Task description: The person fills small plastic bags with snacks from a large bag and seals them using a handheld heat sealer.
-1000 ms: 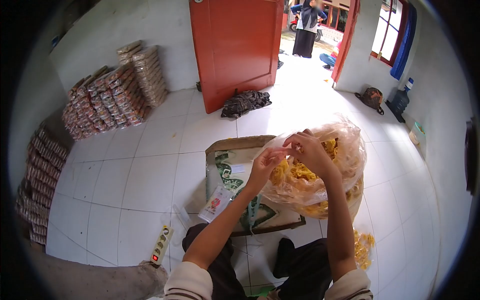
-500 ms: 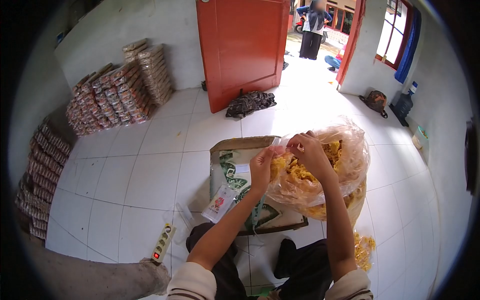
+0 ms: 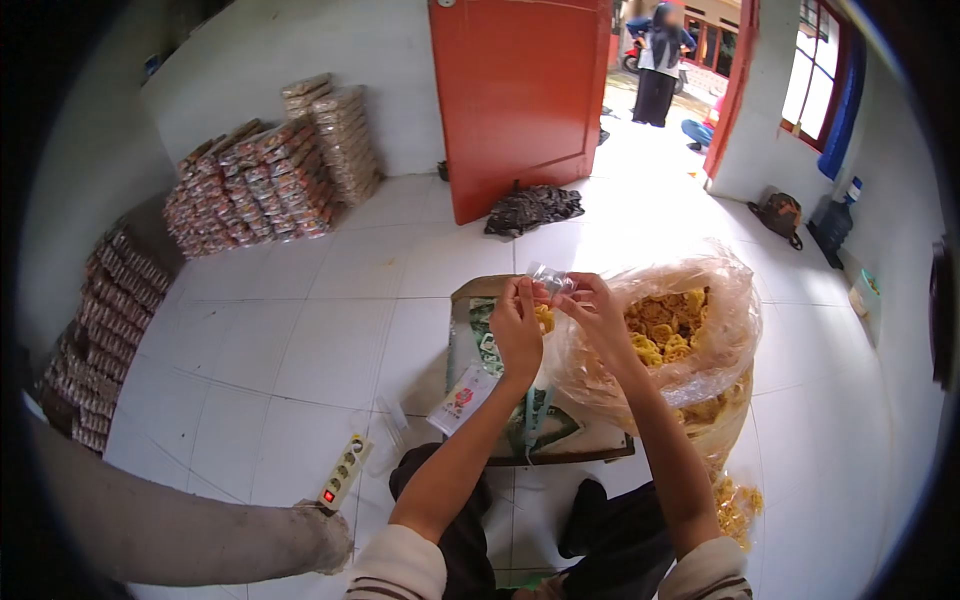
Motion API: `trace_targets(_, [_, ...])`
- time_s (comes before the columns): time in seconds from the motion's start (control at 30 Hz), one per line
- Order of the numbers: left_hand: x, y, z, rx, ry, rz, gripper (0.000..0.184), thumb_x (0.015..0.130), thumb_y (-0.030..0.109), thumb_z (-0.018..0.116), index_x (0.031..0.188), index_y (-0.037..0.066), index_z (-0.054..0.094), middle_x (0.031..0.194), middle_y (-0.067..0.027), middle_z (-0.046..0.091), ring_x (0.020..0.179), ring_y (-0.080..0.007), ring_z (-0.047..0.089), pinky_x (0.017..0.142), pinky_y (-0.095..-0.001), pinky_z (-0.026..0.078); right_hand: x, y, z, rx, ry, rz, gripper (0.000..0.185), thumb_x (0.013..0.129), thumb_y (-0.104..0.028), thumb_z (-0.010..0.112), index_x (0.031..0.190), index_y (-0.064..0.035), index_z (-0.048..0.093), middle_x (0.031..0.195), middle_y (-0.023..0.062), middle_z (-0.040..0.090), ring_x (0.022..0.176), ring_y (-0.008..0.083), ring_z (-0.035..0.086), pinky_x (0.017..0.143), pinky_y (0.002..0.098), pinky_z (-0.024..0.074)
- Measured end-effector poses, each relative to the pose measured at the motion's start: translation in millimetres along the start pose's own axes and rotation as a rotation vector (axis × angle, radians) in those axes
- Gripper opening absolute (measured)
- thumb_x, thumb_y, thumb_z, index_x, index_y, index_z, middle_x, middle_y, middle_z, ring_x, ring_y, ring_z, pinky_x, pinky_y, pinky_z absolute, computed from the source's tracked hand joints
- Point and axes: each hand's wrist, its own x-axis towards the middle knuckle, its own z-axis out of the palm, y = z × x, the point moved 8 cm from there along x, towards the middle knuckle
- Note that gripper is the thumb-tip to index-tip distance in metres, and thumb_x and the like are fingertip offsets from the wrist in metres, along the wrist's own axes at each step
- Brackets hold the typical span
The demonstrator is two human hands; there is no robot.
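Observation:
Between my hands is a small clear plastic bag [image 3: 550, 280], its top edge sticking up above the fingers. Yellow curly crackers show just below it, behind my fingers. My left hand [image 3: 517, 325] pinches one side of the bag; my right hand [image 3: 592, 305] pinches the other side. To the right of my right hand stands a large clear sack [image 3: 735, 300] with its mouth open, full of yellow crackers [image 3: 665, 330]. Under my hands lies a low board-like box [image 3: 475, 290] with green print. A stack of printed clear packets [image 3: 463, 400] rests on its left part.
A power strip [image 3: 345, 472] lies at lower left beside a grey pillar-like form [image 3: 200, 530]. A filled bag [image 3: 738, 510] sits by my right knee. Stacked packs [image 3: 250, 185] line the left wall. A black plastic bag [image 3: 533, 208] lies by the red door [image 3: 520, 100]; a person stands outside.
Both hands have moved away from the sack's mouth, with the small bag raised between them. More of the crackers in the sack shows. The whole view has shifted slightly.

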Motion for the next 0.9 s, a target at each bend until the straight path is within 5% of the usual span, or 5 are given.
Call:
trace_targets(0.1, [3, 11, -21, 0.081, 0.026, 0.060, 0.030, 0.094, 0.025, 0.042, 0.083, 0.000, 0.054, 0.069, -0.0089, 0.060, 0.062, -0.0178, 0.060, 0.057, -0.0306, 0.045, -4, 11, 30, 0.163, -0.112, 0.050, 0.025, 0.080, -0.018, 0.066, 0.097, -0.0006, 0.057, 0.086, 0.0045, 0.060, 0.078, 0.0104, 0.057, 0.067, 0.0221, 0.0461])
trace_targets(0.5, [6, 38, -126, 0.335, 0.254, 0.104, 0.023, 0.094, 0.022, 0.040, 0.084, 0.002, 0.048, 0.071, -0.0098, 0.059, 0.063, -0.0215, 0.060, 0.057, -0.0331, 0.045, -34, -31, 112, 0.081, 0.058, -0.044, 0.017, 0.085, -0.015, 0.060, 0.081, 0.0015, 0.056, 0.072, 0.0025, 0.060, 0.065, 0.0052, 0.055, 0.058, 0.0178, 0.0432])
trace_targets(0.67, [7, 16, -136, 0.469, 0.144, 0.032, 0.024, 0.093, 0.023, 0.041, 0.085, 0.002, 0.048, 0.072, -0.0088, 0.060, 0.065, -0.0199, 0.060, 0.059, -0.0341, 0.045, -56, -18, 112, 0.048, 0.211, 0.027, 0.021, 0.084, -0.017, 0.060, 0.078, 0.0027, 0.056, 0.068, 0.0049, 0.061, 0.061, 0.0074, 0.054, 0.057, 0.0217, 0.0431])
trace_targets(0.9, [-5, -45, -123, 0.787, -0.178, -0.044, 0.020, 0.093, 0.026, 0.039, 0.088, 0.007, 0.044, 0.083, -0.0111, 0.062, 0.075, -0.0345, 0.059, 0.061, -0.0446, 0.046, -99, 86, 77, -0.001, 0.250, 0.289, 0.021, 0.086, -0.018, 0.058, 0.078, 0.0008, 0.058, 0.067, 0.0044, 0.060, 0.060, 0.0078, 0.055, 0.055, 0.0223, 0.0431])
